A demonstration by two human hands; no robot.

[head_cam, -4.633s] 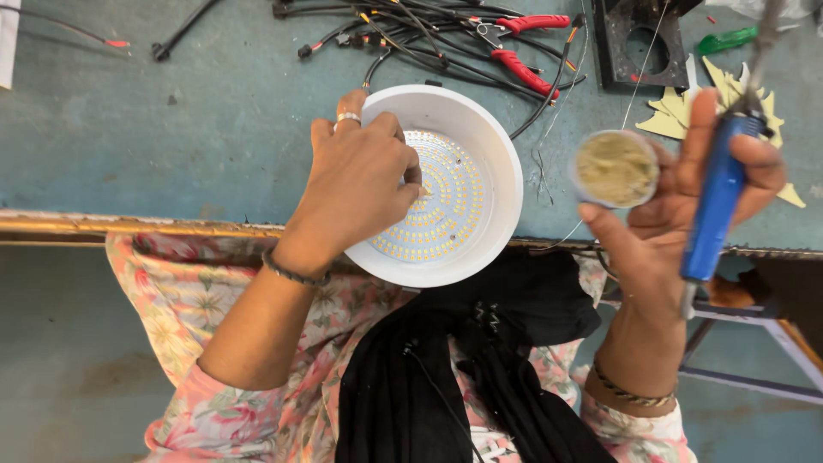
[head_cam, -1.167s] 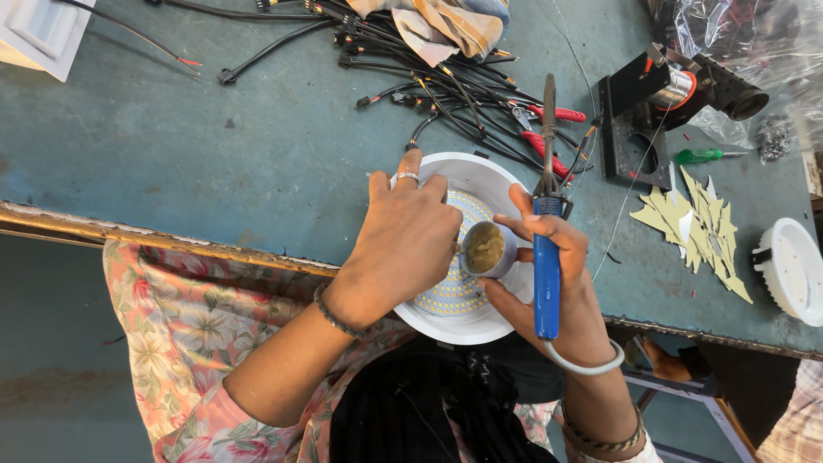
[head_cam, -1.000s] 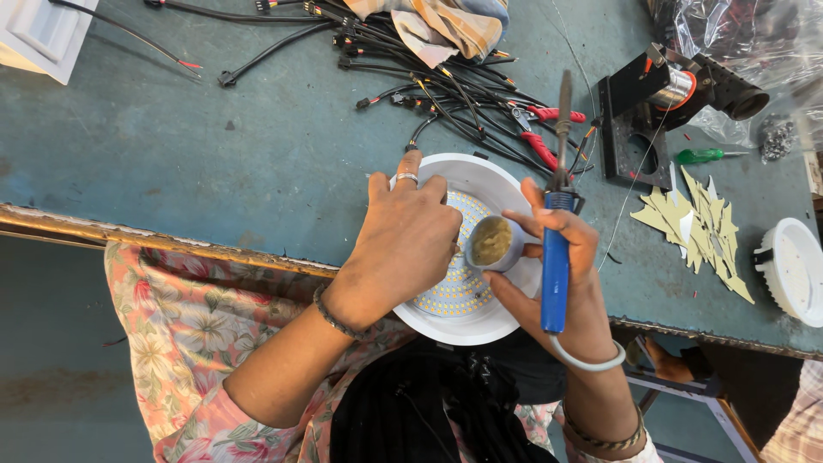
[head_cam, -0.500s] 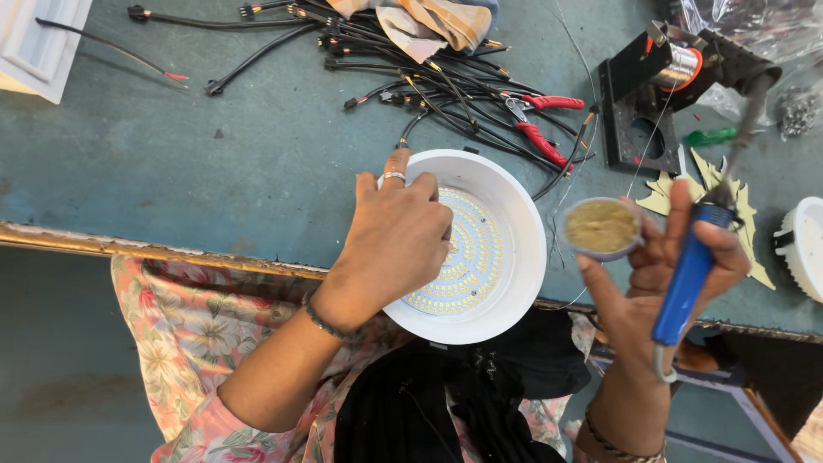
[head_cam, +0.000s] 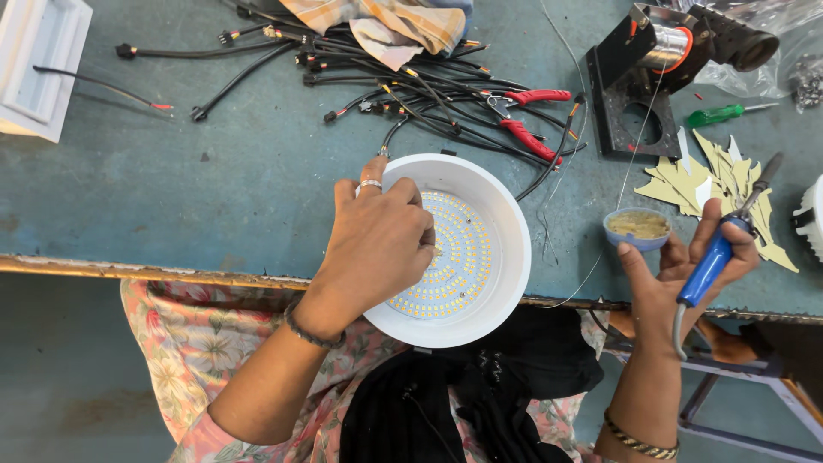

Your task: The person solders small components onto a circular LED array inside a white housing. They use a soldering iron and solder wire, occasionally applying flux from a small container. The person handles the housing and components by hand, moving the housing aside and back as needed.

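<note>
1. Fingers of the left hand (head_cam: 377, 244) curl together over the near-left rim of the round white lamp housing (head_cam: 506, 257), pressing it down, likely so that it sits steady at the edge of the blue-green workbench (head_cam: 214, 189).
2. Inside the housing, the disc of small yellow diodes (head_cam: 454, 257) faces up, partly covered by that hand's fingertips.
3. To the right of the housing and clear of it, the right hand (head_cam: 677, 279) is closed on two things at once: a blue-handled soldering iron (head_cam: 711, 261) with its tip angled up and away, and a small blue tub of yellowish paste (head_cam: 637, 228) pinched near the thumb.
4. Black cables (head_cam: 411, 86) and red-handled pliers (head_cam: 523, 116) lie beyond the housing, apart from both hands.
</note>
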